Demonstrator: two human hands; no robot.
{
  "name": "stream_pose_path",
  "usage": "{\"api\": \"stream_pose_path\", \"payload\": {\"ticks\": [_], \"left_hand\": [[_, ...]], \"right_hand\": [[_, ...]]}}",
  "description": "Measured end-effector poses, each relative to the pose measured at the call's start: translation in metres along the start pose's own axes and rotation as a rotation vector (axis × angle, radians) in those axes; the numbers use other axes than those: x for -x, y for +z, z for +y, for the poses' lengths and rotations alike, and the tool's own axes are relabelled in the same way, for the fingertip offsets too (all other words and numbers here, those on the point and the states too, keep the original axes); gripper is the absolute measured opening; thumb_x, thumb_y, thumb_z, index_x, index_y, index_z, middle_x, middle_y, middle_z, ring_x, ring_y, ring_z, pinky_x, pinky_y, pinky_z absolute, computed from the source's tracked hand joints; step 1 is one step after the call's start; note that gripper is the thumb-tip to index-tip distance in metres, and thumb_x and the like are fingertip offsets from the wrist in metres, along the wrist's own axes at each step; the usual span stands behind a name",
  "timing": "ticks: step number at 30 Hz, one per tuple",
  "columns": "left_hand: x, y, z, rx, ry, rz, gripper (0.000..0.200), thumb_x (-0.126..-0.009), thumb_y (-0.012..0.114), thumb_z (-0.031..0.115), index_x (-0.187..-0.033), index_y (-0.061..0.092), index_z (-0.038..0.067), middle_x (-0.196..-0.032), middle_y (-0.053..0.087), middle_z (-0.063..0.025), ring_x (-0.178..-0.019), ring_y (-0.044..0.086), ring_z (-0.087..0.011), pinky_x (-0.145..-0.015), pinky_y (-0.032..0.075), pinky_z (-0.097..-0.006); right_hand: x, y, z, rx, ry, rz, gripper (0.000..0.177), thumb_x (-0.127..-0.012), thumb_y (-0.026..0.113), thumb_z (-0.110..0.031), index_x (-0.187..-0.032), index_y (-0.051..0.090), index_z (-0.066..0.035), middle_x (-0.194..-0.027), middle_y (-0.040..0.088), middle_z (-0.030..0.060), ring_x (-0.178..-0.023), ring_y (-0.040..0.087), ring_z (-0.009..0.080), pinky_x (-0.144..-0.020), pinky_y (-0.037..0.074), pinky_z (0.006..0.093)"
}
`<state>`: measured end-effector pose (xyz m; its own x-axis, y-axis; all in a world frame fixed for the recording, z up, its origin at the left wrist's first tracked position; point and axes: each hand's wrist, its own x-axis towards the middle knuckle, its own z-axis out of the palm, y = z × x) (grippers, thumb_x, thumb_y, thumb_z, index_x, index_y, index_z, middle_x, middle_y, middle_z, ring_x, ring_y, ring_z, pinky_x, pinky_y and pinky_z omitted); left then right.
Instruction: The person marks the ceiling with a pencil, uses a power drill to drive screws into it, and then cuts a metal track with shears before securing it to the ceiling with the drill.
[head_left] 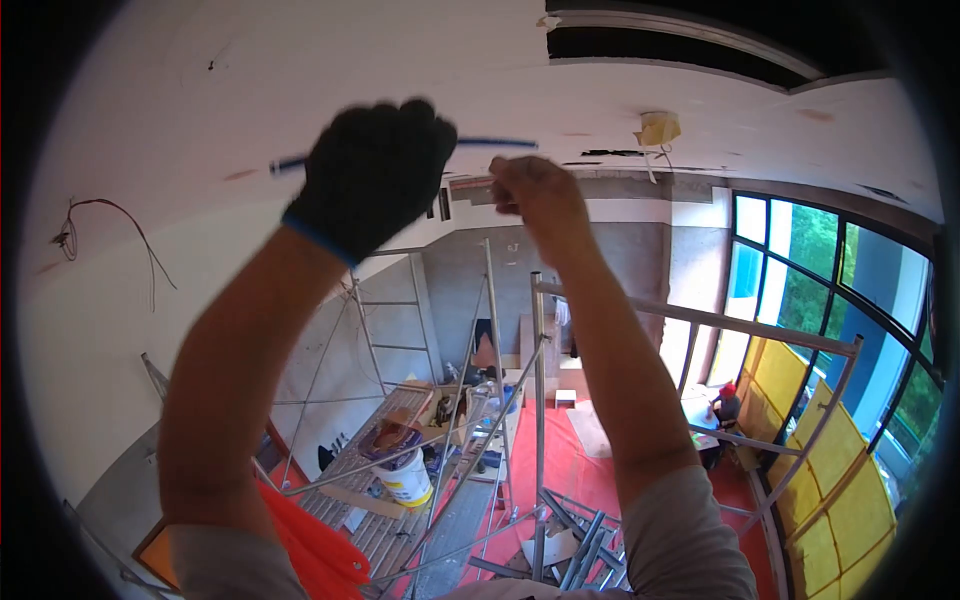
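My left hand (372, 175), in a black glove with a blue cuff, is closed round a thin dark blue rod (497, 142) just under the white ceiling (270, 90). The rod sticks out on both sides of the fist. Bare and raised beside the rod's right end, my right hand (530, 190) has its fingers pinched together. Whatever they hold, if anything, is too small to make out.
Metal scaffold rails (700, 318) stand below. A white bucket (405, 480) sits on a plank platform (345, 515). Wires (120, 208) hang at left, and a ceiling opening (680, 50) is above. A person (727, 405) is far below right.
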<state>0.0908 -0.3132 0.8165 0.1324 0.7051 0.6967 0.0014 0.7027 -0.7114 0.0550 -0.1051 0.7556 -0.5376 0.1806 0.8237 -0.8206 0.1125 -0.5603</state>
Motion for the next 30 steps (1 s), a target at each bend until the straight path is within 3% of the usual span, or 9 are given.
{"api": "stream_pose_path", "payload": {"ticks": [6, 8, 11, 15, 21, 23, 26, 29, 30], "left_hand": [[-0.11, -0.039, -0.022, -0.236, 0.131, 0.15, 0.012, -0.089, 0.061, 0.016, -0.089, 0.072, 0.012, -0.084, 0.07, -0.0089, -0.077, 0.071, -0.026, -0.069, 0.057, -0.0393], [-0.146, -0.078, -0.001, -0.279, -0.036, -0.202, 0.016, -0.082, 0.062, 0.018, -0.08, 0.076, 0.01, -0.072, 0.071, -0.0121, -0.065, 0.072, -0.0294, -0.056, 0.054, -0.047], [-0.175, -0.059, 0.002, -0.435, 0.013, -0.096, 0.016, -0.082, 0.062, 0.019, -0.08, 0.076, 0.011, -0.071, 0.071, -0.0112, -0.063, 0.071, -0.0282, -0.053, 0.053, -0.0456], [-0.191, -0.038, 0.005, -0.338, -0.061, -0.104, 0.017, -0.081, 0.062, 0.02, -0.077, 0.075, 0.01, -0.072, 0.071, -0.0111, -0.065, 0.072, -0.028, -0.054, 0.053, -0.0444], [-0.191, -0.036, 0.012, -0.324, -0.115, -0.223, 0.017, -0.081, 0.062, 0.02, -0.075, 0.074, 0.01, -0.075, 0.071, -0.013, -0.069, 0.072, -0.0285, -0.06, 0.056, -0.0436], [-0.189, -0.03, 0.011, -0.369, -0.106, -0.206, 0.015, -0.085, 0.062, 0.019, -0.088, 0.074, 0.011, -0.083, 0.073, -0.0112, -0.075, 0.072, -0.0274, -0.065, 0.058, -0.0409], [-0.189, -0.028, 0.011, -0.346, -0.088, -0.179, 0.017, -0.086, 0.063, 0.019, -0.095, 0.075, 0.011, -0.086, 0.074, -0.0109, -0.078, 0.073, -0.0277, -0.067, 0.059, -0.0405], [-0.198, -0.045, 0.027, -0.32, -0.166, -0.313, 0.018, -0.085, 0.063, 0.02, -0.094, 0.075, 0.011, -0.085, 0.074, -0.0118, -0.076, 0.073, -0.029, -0.067, 0.058, -0.0415], [-0.203, -0.049, 0.033, -0.317, -0.209, -0.384, 0.018, -0.085, 0.063, 0.02, -0.093, 0.075, 0.011, -0.085, 0.074, -0.0121, -0.075, 0.073, -0.0295, -0.067, 0.058, -0.0418]], "right_hand": [[-0.051, -0.04, -0.042, -0.285, -0.015, -0.029, 0.033, -0.099, 0.063, -0.031, -0.106, 0.066, 0.001, -0.091, 0.067, 0.0089, -0.079, 0.064, 0.0172, -0.077, 0.057, 0.0327], [-0.07, -0.049, -0.047, -0.435, 0.048, -0.04, 0.033, -0.102, 0.058, -0.03, -0.109, 0.064, 0.002, -0.095, 0.067, 0.0111, -0.084, 0.064, 0.0204, -0.08, 0.058, 0.0348], [-0.095, -0.057, -0.049, -0.659, 0.093, -0.097, 0.038, -0.106, 0.05, -0.031, -0.116, 0.059, 0.005, -0.1, 0.066, 0.0166, -0.088, 0.064, 0.0273, -0.085, 0.058, 0.0416], [-0.124, -0.05, -0.051, -0.917, 0.128, -0.152, 0.044, -0.107, 0.043, -0.034, -0.121, 0.053, 0.006, -0.101, 0.064, 0.0188, -0.087, 0.062, 0.0296, -0.09, 0.054, 0.0488], [-0.166, -0.022, -0.043, -1.248, 0.198, -0.268, 0.04, -0.109, 0.037, -0.031, -0.113, 0.055, 0.005, -0.095, 0.063, 0.0153, -0.079, 0.058, 0.0264, -0.082, 0.053, 0.0462], [-0.171, -0.013, -0.046, -1.374, 0.216, -0.299, 0.037, -0.108, 0.038, -0.028, -0.108, 0.057, 0.003, -0.092, 0.063, 0.0127, -0.073, 0.055, 0.0243, -0.077, 0.053, 0.0445], [-0.178, 0.0, -0.051, -1.412, 0.13, -0.31, 0.032, -0.107, 0.04, -0.025, -0.107, 0.058, 0.002, -0.091, 0.064, 0.0134, -0.077, 0.06, 0.0251, -0.078, 0.053, 0.0437], [-0.163, 0.002, -0.064, -1.378, 0.115, -0.248, 0.037, -0.105, 0.037, -0.027, -0.128, 0.058, -0.005, -0.125, 0.066, 0.0128, -0.116, 0.063, 0.0284, -0.092, 0.054, 0.0404], [-0.162, -0.003, -0.065, -0.693, -0.144, -0.102, 0.035, -0.103, 0.043, -0.029, -0.124, 0.061, -0.007, -0.121, 0.068, 0.0118, -0.113, 0.065, 0.0279, -0.09, 0.055, 0.0394]]}}
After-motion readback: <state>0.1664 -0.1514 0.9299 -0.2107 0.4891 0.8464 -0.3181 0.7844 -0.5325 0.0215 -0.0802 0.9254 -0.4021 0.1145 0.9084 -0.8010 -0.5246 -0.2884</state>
